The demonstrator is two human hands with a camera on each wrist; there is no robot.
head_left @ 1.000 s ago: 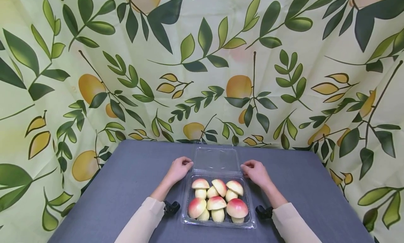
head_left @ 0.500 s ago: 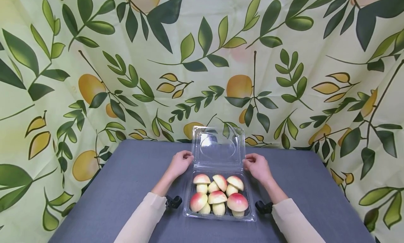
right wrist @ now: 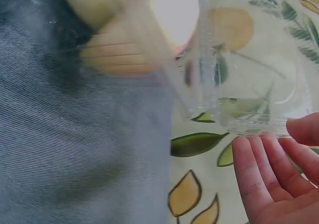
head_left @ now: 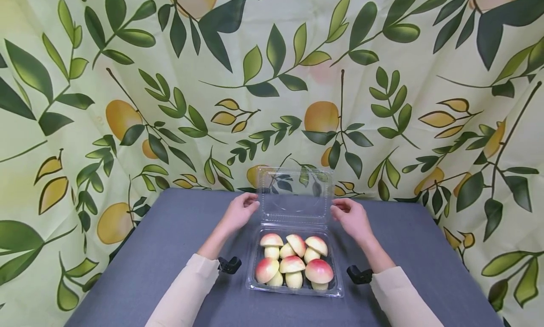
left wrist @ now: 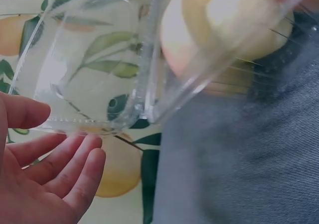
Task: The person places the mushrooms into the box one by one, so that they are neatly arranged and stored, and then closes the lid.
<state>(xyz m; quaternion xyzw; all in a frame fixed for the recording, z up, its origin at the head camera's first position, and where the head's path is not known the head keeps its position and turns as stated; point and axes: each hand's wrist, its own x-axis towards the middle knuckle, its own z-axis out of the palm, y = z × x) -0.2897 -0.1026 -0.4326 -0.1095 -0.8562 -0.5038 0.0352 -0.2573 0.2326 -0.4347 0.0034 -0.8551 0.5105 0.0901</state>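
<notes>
A clear plastic clamshell box [head_left: 294,292] stands on the table with its lid [head_left: 294,195] raised about upright. In its base lie several toy-like mushrooms [head_left: 319,272] with red-and-cream caps and pale stems. My left hand [head_left: 240,212] is at the lid's left edge, thumb and fingers spread apart; in the left wrist view its fingertips [left wrist: 94,143] are right by the lid's rim. On the right edge my right hand [head_left: 352,216] mirrors it, with loosely extended fingers [right wrist: 244,149] close to the rim in the right wrist view. Whether either hand touches the lid is hard to tell.
A grey cloth-covered table [head_left: 178,242] carries the box. Behind it hangs a curtain [head_left: 272,105] printed with leaves and fruit, also wrapping both sides. Black wrist cameras [head_left: 230,265] sit under both wrists, near the box's sides.
The lid has swung up from leaning far back to about upright. Both hands rose along its sides and their fingers loosened. The box shifted slightly away from me.
</notes>
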